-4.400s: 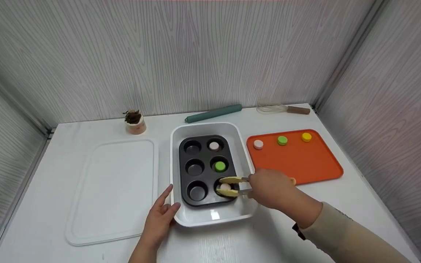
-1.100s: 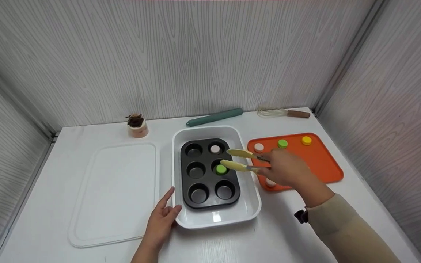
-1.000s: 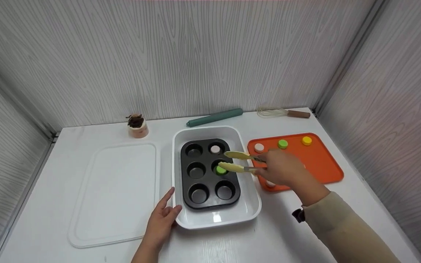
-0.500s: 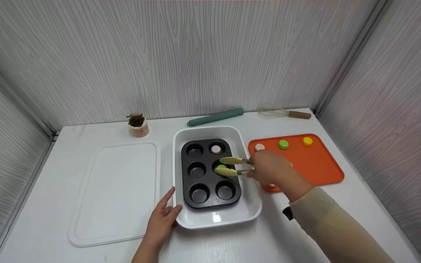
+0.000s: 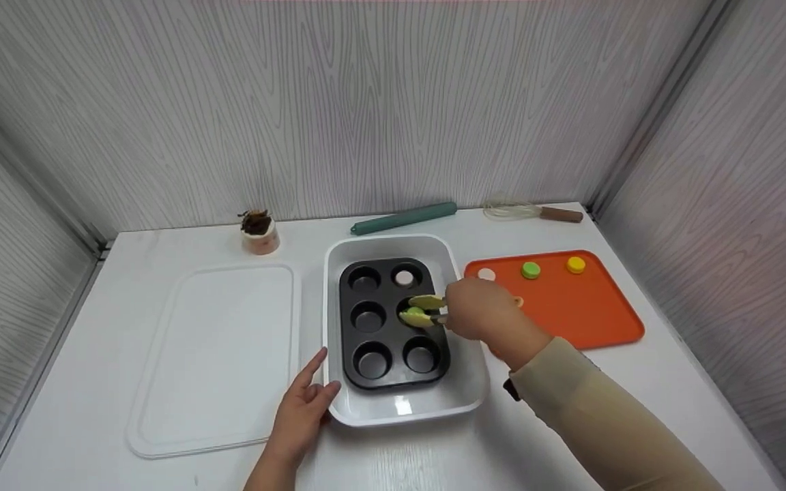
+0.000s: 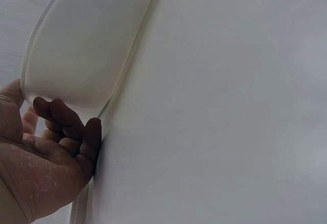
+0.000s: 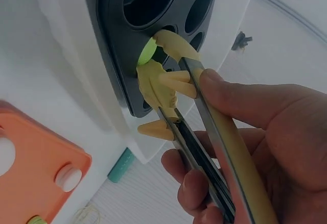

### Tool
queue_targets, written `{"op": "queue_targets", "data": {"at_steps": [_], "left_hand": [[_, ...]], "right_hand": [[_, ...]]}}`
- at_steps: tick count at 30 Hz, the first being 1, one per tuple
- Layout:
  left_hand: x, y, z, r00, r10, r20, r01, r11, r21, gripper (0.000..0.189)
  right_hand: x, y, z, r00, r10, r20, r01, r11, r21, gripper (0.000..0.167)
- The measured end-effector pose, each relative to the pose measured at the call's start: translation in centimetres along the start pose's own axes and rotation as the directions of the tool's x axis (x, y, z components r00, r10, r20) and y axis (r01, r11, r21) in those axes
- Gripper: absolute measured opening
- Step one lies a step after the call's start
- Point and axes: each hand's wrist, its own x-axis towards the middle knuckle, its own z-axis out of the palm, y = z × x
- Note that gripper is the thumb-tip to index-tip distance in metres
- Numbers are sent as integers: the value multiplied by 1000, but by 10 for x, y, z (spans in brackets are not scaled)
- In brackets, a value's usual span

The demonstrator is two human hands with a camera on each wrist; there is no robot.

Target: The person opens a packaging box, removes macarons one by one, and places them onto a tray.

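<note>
My right hand (image 5: 482, 310) grips a pair of tongs (image 5: 427, 301) with yellow tips and metal arms. The tips reach into the middle right cup of a black muffin tin (image 5: 393, 327), on either side of a green macaron (image 7: 147, 52). A pale pink macaron (image 5: 404, 278) sits in the cup behind; the other cups hold nothing visible. The tin lies inside a white plastic bin (image 5: 393, 412). My left hand (image 5: 299, 412) holds the bin's near left corner, thumb at the rim and several fingers curled against the outside (image 6: 66, 127).
Right of the bin lies an orange tray (image 5: 584, 307) with a pink macaron (image 5: 486, 274), a green one and a yellow macaron (image 5: 576, 264); my arm hides part. A white lid (image 5: 219, 361) lies left. Behind stand a potted plant (image 5: 260, 235), a green rolling pin (image 5: 403, 218) and a whisk (image 5: 533, 211).
The pink macaron from the near right cup now lies on the orange tray, seen there in later earlier frames. My right hand has brought the tongs left and down around the green macaron.
</note>
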Motion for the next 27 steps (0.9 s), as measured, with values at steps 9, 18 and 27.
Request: {"op": "queue_targets", "data": {"at_steps": [9, 18, 27], "left_hand": [[0, 1, 1, 1000, -13, -8, 13, 1000, -11, 68], [1, -2, 2, 1000, -17, -1, 17, 1000, -22, 69], [1, -2, 2, 1000, -25, -16, 25, 1000, -8, 69]], "right_hand": [[0, 2, 9, 999, 19, -30, -19, 1000, -1, 25], [-6, 13, 13, 998, 47, -33, -43, 995, 93, 27], [-14, 26, -1, 996, 71, -57, -64, 992, 112, 30]]}}
